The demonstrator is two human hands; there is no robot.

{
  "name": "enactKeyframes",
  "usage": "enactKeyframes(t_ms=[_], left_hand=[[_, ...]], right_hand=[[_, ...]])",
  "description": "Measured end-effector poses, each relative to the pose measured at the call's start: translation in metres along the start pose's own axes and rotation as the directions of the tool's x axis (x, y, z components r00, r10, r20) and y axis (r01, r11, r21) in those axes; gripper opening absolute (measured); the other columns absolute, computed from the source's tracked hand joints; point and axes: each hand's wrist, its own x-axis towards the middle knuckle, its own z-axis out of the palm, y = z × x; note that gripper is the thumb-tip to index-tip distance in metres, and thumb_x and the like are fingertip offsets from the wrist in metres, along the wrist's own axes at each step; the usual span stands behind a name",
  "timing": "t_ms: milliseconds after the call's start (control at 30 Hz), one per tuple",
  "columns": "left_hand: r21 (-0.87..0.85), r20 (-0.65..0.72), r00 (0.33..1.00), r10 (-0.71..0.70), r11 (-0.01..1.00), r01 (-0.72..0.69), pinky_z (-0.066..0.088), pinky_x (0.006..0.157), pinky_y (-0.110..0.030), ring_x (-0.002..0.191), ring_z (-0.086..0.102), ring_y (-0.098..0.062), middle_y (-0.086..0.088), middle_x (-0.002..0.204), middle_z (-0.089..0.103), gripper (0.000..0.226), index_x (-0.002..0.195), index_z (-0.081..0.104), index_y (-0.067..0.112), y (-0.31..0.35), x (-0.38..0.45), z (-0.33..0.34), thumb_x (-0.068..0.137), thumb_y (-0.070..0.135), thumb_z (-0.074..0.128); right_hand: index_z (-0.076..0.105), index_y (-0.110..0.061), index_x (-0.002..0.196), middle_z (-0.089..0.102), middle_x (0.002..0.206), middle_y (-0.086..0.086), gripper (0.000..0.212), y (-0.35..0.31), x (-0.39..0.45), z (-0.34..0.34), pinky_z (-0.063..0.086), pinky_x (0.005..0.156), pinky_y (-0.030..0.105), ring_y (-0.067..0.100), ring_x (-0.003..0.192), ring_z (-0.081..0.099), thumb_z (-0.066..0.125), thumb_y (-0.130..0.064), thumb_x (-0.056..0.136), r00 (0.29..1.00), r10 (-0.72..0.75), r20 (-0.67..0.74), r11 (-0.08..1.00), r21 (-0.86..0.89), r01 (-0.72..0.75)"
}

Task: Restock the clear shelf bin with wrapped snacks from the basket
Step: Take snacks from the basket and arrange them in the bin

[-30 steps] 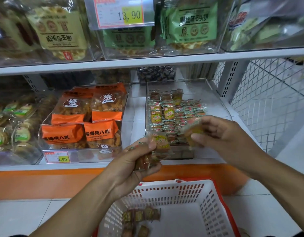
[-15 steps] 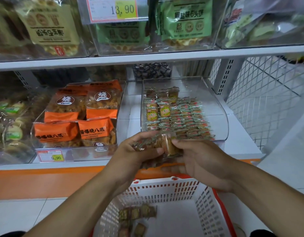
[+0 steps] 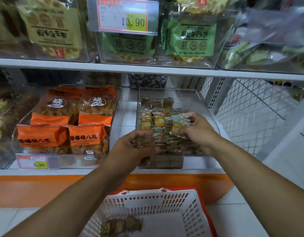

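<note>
My right hand (image 3: 198,130) reaches into the clear shelf bin (image 3: 206,106) at about one o'clock from the centre of my view, fingers curled round one wrapped snack (image 3: 177,128) and setting it among the rows of wrapped snacks (image 3: 153,119) already lined up there. My left hand (image 3: 135,144) sits at the bin's front left corner, near seven o'clock from the right hand, fingers curled round a small bunch of wrapped snacks (image 3: 141,142) held just above the bin's front wall. At six o'clock, below both arms, stands the white basket (image 3: 190,218) with its red rim, a few more wrapped snacks (image 3: 121,225) lying at its near left. At nine o'clock from the bin, another clear bin holds orange snack bags (image 3: 67,120). A yellow price tag (image 3: 123,16) reading 13.90 hangs at twelve o'clock.
</note>
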Motion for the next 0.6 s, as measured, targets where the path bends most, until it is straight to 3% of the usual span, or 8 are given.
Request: enactKeyframes(t_ms=[100, 233, 300, 367, 433, 500, 600], left_hand=[[0.011, 0.008, 1.0, 0.008, 1.0, -0.008, 0.053, 0.055, -0.022, 0.068, 0.071, -0.018, -0.004, 0.089, 0.078, 0.045, 0.105, 0.075, 0.033, 0.0, -0.001, 0.0, 0.064, 0.019, 0.089], [0.011, 0.008, 1.0, 0.0, 1.0, 0.0, 0.05, 0.051, -0.023, 0.061, 0.065, -0.021, -0.008, 0.086, 0.077, 0.043, 0.108, 0.074, 0.024, -0.001, 0.002, -0.004, 0.07, 0.012, 0.088], [-0.01, 0.008, 1.0, -0.004, 1.0, 0.004, 0.051, 0.052, -0.025, 0.061, 0.064, -0.023, -0.011, 0.087, 0.077, 0.041, 0.108, 0.074, 0.022, -0.001, 0.003, -0.006, 0.072, 0.009, 0.087], [-0.006, 0.006, 1.0, -0.002, 1.0, 0.002, 0.053, 0.053, -0.027, 0.061, 0.064, -0.023, -0.012, 0.086, 0.077, 0.04, 0.106, 0.074, 0.022, -0.001, 0.004, -0.006, 0.071, 0.008, 0.087], [-0.008, 0.0, 1.0, -0.008, 1.0, 0.008, 0.055, 0.055, -0.029, 0.062, 0.065, -0.025, -0.013, 0.087, 0.077, 0.039, 0.105, 0.075, 0.023, -0.002, 0.005, -0.007, 0.071, 0.009, 0.088], [-0.024, -0.002, 1.0, -0.016, 1.0, 0.016, 0.054, 0.054, -0.03, 0.06, 0.064, -0.026, -0.018, 0.086, 0.076, 0.039, 0.104, 0.075, 0.023, -0.002, 0.007, -0.007, 0.071, 0.008, 0.088], [-0.038, -0.008, 1.0, -0.018, 0.999, 0.018, 0.052, 0.055, -0.03, 0.058, 0.062, -0.026, -0.022, 0.086, 0.075, 0.038, 0.104, 0.075, 0.023, -0.003, 0.006, -0.007, 0.071, 0.008, 0.089]], right_hand=[[0.057, -0.019, 0.11, 0.068, 0.097, -0.003, 0.05, 0.003, 0.044, 0.004, 0.053, 0.075, 0.031, 0.015, 0.09, 0.066, 0.087, -0.006, 0.073, 0.994, -0.038, -0.104, 0.988, -0.152, 0.022], [0.057, -0.017, 0.11, 0.064, 0.09, -0.005, 0.048, -0.002, 0.09, 0.011, 0.051, 0.065, 0.028, 0.011, 0.079, 0.061, 0.085, -0.01, 0.071, 0.992, -0.022, -0.127, 0.978, -0.21, -0.005], [0.061, -0.013, 0.115, 0.069, 0.098, 0.002, 0.047, -0.002, 0.104, 0.014, 0.056, 0.074, 0.032, 0.018, 0.086, 0.065, 0.083, -0.011, 0.074, 0.996, -0.009, -0.089, 0.969, -0.248, -0.013], [0.056, -0.013, 0.132, 0.068, 0.114, 0.01, 0.055, -0.001, 0.114, 0.017, 0.056, 0.081, 0.034, 0.024, 0.096, 0.064, 0.075, -0.007, 0.082, 0.997, -0.015, -0.075, 0.95, -0.311, -0.009], [0.037, -0.014, 0.151, 0.065, 0.112, 0.013, 0.066, -0.001, 0.119, 0.021, 0.05, 0.067, 0.032, 0.023, 0.085, 0.061, 0.062, -0.002, 0.092, 0.997, -0.046, -0.057, 0.939, -0.342, 0.023], [0.025, -0.019, 0.157, 0.063, 0.107, 0.01, 0.071, 0.0, 0.12, 0.024, 0.041, 0.053, 0.028, 0.019, 0.066, 0.055, 0.054, 0.0, 0.096, 0.995, -0.091, -0.045, 0.931, -0.359, 0.069], [0.026, -0.031, 0.158, 0.052, 0.146, 0.011, 0.073, -0.002, 0.122, 0.025, 0.045, 0.052, 0.031, 0.024, 0.069, 0.061, 0.05, -0.002, 0.095, 0.991, -0.131, -0.012, 0.873, -0.475, 0.11]])
